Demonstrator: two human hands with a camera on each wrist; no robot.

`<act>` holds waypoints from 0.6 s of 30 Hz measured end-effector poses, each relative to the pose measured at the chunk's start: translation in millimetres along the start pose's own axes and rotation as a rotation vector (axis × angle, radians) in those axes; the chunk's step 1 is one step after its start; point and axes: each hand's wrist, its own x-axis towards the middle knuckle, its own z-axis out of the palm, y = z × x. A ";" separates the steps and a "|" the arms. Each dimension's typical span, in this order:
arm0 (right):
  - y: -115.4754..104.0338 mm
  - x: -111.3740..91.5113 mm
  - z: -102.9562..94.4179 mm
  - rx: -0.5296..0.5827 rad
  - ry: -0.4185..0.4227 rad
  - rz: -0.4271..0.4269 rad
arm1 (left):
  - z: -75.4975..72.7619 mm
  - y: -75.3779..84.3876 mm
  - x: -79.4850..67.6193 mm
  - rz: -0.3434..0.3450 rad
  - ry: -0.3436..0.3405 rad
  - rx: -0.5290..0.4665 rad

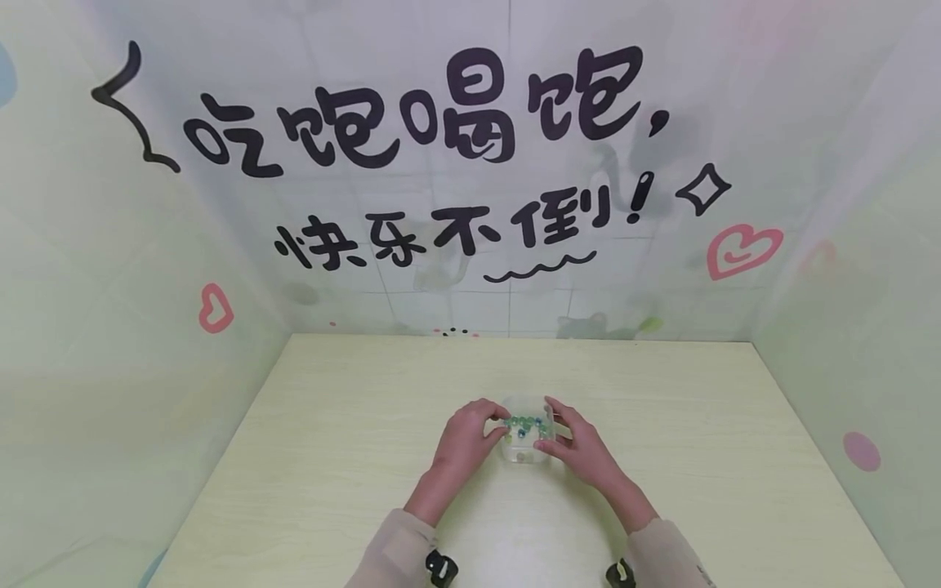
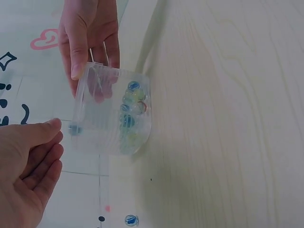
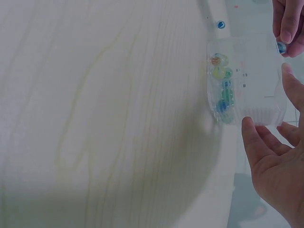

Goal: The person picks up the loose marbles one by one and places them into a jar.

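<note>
A small clear plastic box (image 1: 525, 403) stands on the table with several glass marbles (image 3: 228, 95) in blue, green and yellow at its bottom. My right hand (image 1: 584, 453) grips the box's right side, its thumb near the front corner and its fingers farther back. At the box's left rim is my left hand (image 1: 466, 441), with thumb and index finger apart. Just below those fingertips a single blue marble (image 2: 74, 128) shows at the opening; in the right wrist view it appears right against the fingertips.
One loose blue marble (image 2: 131, 220) lies on the table to the left of the box. The pale wooden table (image 1: 353, 392) ends at printed walls (image 1: 470, 310) at the back and on both sides. Light sleeves and dark wrist straps (image 1: 441, 567) reach in from the front.
</note>
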 end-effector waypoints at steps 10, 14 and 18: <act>-3.3 0.6 -1.2 0.004 -0.002 0.018 | -8.2 -11.2 2.2 -0.018 0.058 0.004; -4.2 0.9 -2.2 0.013 -0.012 0.013 | -11.3 -20.8 3.7 -0.037 0.062 0.012; -3.5 1.4 -2.6 0.030 -0.015 0.012 | -14.3 -29.0 4.6 -0.081 0.055 0.004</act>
